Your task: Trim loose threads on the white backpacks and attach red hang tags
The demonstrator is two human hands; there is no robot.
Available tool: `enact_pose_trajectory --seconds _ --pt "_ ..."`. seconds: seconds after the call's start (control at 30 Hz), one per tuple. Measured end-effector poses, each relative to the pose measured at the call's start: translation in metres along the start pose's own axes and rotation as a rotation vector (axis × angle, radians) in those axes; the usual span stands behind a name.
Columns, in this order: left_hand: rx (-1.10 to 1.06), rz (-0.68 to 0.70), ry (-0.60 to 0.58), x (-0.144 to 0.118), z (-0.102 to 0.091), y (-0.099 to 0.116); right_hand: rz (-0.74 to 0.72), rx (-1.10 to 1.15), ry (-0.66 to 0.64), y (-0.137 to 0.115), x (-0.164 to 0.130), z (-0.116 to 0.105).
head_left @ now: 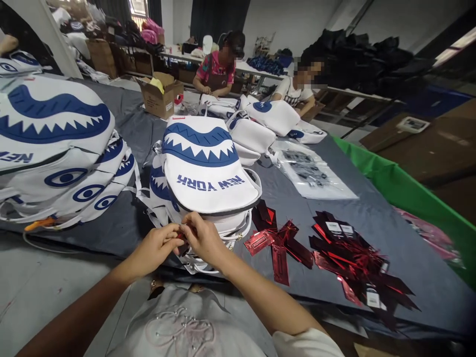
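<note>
A stack of white backpacks (208, 198) stands at the table's front edge, its top one printed with a blue jagged-tooth mouth and "NEW YORK". Close against the front of the stack, my left hand (158, 246) and my right hand (204, 239) meet with bent fingers. The left fingers are closed on a small dark red hang tag (181, 249), mostly hidden by the hands. My right thumb and forefinger pinch beside it; what lies between them is too small to make out. A loose pile of shiny red hang tags (279, 248) lies just right of the stack.
More white backpacks (55, 114) are stacked at left. A bigger heap of red tags (349, 253), clear plastic bags (312, 168) and white bags (260, 119) lie to the right and behind. A cardboard box (158, 96) stands farther back; two people sit across the table.
</note>
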State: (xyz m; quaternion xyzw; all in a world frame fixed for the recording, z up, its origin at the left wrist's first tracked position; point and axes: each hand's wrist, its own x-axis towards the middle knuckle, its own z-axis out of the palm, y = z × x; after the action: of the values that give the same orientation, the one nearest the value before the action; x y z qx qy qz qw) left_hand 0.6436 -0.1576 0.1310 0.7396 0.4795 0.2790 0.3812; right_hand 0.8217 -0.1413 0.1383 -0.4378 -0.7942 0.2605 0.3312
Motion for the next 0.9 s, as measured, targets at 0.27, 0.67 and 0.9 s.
enact_pose_trajectory --seconds 0.27,0.67,0.9 --pt "0.068 -0.054 0.055 -0.003 0.004 0.006 -0.041 0.088 0.005 0.004 -0.001 -0.004" --pt "0.073 0.259 -0.137 0.040 -0.039 -0.011 0.113 0.131 0.206 -0.016 0.006 0.010" --pt "0.321 0.500 -0.353 0.072 -0.057 -0.021 0.327 0.000 0.475 -0.018 0.002 0.035"
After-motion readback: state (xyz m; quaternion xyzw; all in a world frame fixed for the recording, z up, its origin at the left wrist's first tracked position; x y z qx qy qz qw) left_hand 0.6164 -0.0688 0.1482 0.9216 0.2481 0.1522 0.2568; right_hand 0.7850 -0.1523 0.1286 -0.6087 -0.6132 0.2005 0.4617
